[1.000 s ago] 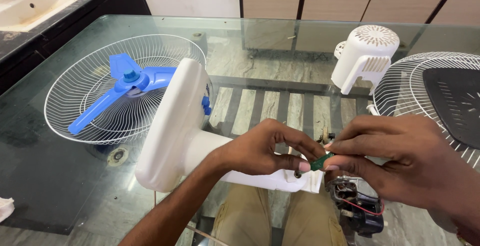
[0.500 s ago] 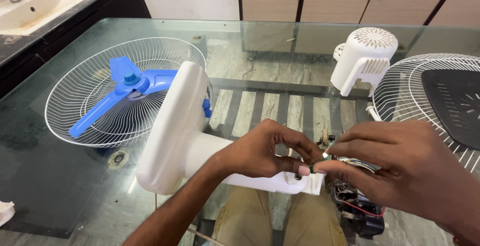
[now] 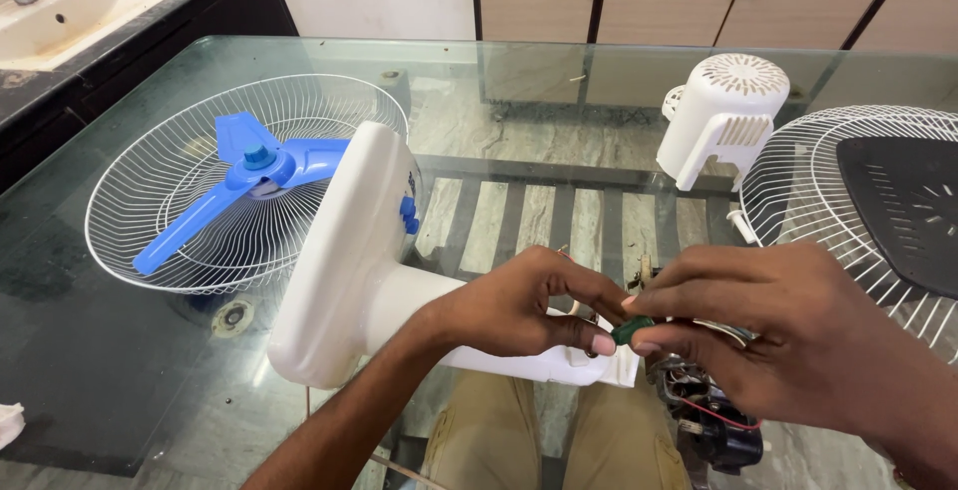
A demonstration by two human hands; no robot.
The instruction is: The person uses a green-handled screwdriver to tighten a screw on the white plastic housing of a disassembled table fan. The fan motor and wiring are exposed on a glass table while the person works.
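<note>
Head view shows both my hands meeting low at the near edge of the glass counter [image 3: 130, 390], over the lying white fan stand [image 3: 359, 270]. My left hand [image 3: 519, 300] grips the stand's neck, its fingers [image 3: 589, 338] curled narrow, thumb tip touching a small green part [image 3: 633, 329]. My right hand [image 3: 788, 340] comes in from the right and pinches that green part between thumb and forefinger, so the part sits exactly between the two hands, just past the neck's open end. The stand's long axis runs left to right, base toward the blue fan blade [image 3: 239, 186] in its wire guard [image 3: 180, 250]. A dark motor with wires [image 3: 714, 420] hangs just below my right hand. A white motor cover [image 3: 723, 116] stands well apart at the far side.
</note>
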